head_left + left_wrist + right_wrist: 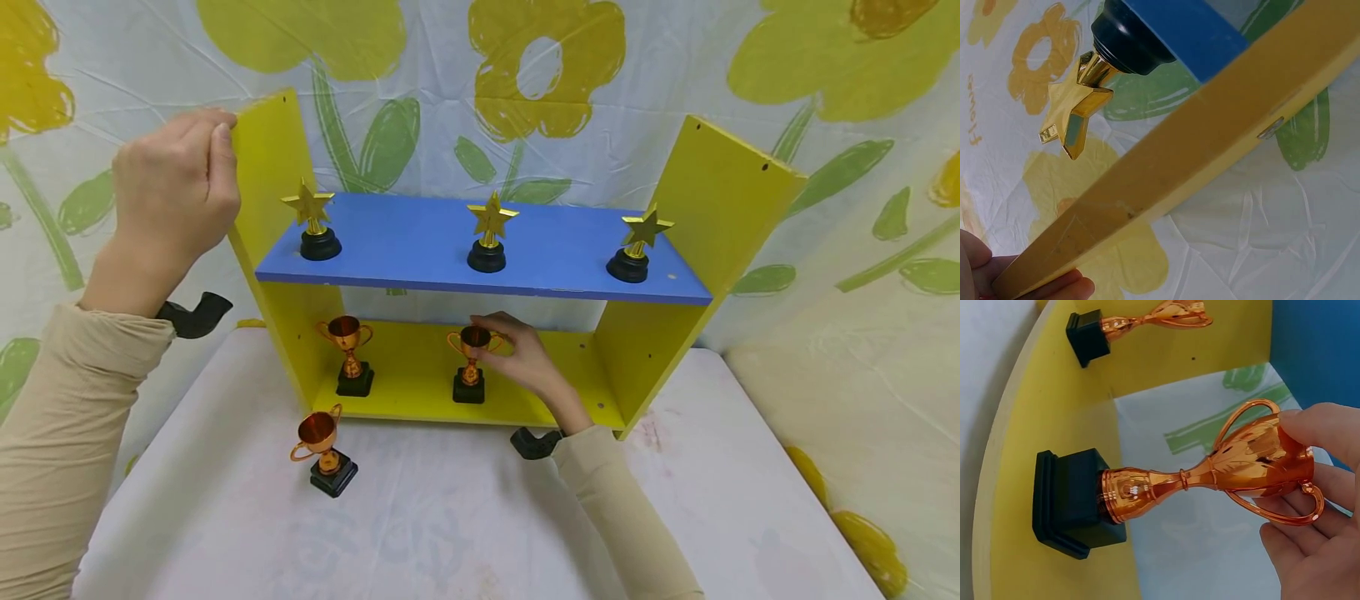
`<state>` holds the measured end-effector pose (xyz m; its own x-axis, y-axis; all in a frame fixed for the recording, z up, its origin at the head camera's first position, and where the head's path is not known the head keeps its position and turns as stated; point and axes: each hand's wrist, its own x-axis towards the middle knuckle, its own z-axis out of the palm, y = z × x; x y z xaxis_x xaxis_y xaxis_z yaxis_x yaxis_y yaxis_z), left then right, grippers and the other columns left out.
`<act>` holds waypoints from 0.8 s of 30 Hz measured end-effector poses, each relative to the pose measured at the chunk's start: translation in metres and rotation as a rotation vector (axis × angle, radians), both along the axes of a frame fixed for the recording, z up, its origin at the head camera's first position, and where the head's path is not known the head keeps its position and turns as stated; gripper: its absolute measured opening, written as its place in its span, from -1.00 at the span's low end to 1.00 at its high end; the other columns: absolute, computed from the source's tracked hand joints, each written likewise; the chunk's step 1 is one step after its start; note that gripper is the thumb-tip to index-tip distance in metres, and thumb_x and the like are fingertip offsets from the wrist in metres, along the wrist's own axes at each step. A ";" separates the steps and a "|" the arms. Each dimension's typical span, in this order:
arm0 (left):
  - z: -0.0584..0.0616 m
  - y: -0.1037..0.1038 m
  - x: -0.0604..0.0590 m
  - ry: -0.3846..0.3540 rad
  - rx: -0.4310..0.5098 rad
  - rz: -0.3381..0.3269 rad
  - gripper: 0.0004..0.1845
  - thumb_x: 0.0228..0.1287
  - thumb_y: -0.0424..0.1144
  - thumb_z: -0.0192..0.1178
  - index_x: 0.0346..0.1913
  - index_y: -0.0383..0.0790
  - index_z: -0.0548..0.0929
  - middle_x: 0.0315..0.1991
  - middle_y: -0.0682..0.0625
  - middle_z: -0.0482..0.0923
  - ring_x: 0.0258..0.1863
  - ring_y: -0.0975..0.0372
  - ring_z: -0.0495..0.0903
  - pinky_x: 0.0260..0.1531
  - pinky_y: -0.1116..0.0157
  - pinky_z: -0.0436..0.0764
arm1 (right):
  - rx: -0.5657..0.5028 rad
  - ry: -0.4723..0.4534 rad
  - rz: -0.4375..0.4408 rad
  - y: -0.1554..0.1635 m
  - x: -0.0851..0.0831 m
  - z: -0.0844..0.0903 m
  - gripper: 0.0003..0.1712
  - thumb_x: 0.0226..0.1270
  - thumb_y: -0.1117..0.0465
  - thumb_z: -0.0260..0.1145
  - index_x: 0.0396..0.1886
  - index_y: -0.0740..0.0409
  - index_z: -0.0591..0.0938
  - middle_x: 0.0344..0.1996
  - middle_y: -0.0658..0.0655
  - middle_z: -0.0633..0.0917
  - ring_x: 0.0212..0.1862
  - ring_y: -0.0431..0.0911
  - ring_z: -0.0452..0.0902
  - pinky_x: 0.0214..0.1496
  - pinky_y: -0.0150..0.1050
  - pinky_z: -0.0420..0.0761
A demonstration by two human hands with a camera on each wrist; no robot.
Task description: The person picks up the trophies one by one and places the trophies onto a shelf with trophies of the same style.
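Right hand [525,358] pinches cup trophy [471,365]; left hand [176,192] grips shelf side panel [266,158]

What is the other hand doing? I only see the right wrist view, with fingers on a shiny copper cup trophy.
Observer: The left hand grips the top edge of the yellow wooden shelf's side panel.
Operator: Is anything up high?
Observer: Three gold star trophies on round black bases stand on the blue upper board.
Operator: Any cup outside the shelf?
Observer: One loose copper cup trophy stands on the white table, in front of the shelf.
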<state>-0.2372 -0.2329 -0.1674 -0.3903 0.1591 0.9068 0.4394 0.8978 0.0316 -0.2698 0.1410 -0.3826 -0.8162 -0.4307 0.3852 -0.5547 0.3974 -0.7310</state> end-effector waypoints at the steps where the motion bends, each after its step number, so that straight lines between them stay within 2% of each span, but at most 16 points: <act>1: 0.000 0.000 0.000 -0.001 -0.002 0.000 -0.55 0.52 -0.23 -0.15 -0.04 -0.51 0.68 -0.07 -0.30 0.68 -0.24 -0.33 0.64 -0.46 -0.25 0.47 | -0.007 -0.005 0.000 0.000 0.000 -0.001 -0.43 0.29 0.19 0.41 0.30 0.12 0.57 0.13 0.10 0.61 0.20 0.01 0.50 0.32 0.07 0.41; 7: 0.000 0.000 0.000 -0.006 -0.002 -0.001 -0.55 0.52 -0.22 -0.16 -0.04 -0.51 0.67 -0.06 -0.31 0.68 -0.23 -0.33 0.65 -0.45 -0.25 0.49 | -0.100 -0.020 -0.011 -0.004 0.000 -0.009 -0.46 0.30 0.22 0.41 0.28 0.11 0.58 0.11 0.13 0.62 0.20 0.02 0.50 0.35 0.06 0.38; 14: 0.001 0.000 0.001 -0.013 -0.002 0.005 -0.54 0.52 -0.21 -0.16 -0.03 -0.51 0.67 -0.06 -0.31 0.68 -0.22 -0.32 0.65 -0.43 -0.25 0.49 | -0.226 -0.055 -0.058 -0.011 0.005 -0.015 -0.39 0.29 0.33 0.40 0.33 0.27 0.49 0.28 0.26 0.53 0.40 0.08 0.33 0.44 0.00 0.26; 22: 0.000 0.001 0.001 -0.006 -0.004 -0.002 -0.54 0.52 -0.22 -0.16 -0.04 -0.51 0.68 -0.06 -0.31 0.68 -0.22 -0.32 0.65 -0.46 -0.23 0.49 | -0.302 -0.089 -0.087 -0.019 0.032 0.008 -0.45 0.28 0.42 0.35 0.27 0.45 0.49 0.27 0.39 0.50 0.36 0.20 0.35 0.42 0.08 0.26; 24: 0.000 0.000 0.001 -0.006 -0.007 -0.002 -0.54 0.52 -0.22 -0.16 -0.03 -0.51 0.68 -0.06 -0.31 0.68 -0.23 -0.32 0.65 -0.47 -0.23 0.48 | -0.318 -0.084 -0.093 -0.019 0.033 0.008 -0.46 0.28 0.43 0.35 0.25 0.45 0.50 0.26 0.39 0.51 0.35 0.21 0.37 0.41 0.11 0.27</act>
<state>-0.2363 -0.2324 -0.1674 -0.3953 0.1658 0.9035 0.4409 0.8971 0.0283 -0.2371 0.1218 -0.3748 -0.8809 -0.2216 0.4181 -0.4593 0.1881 -0.8681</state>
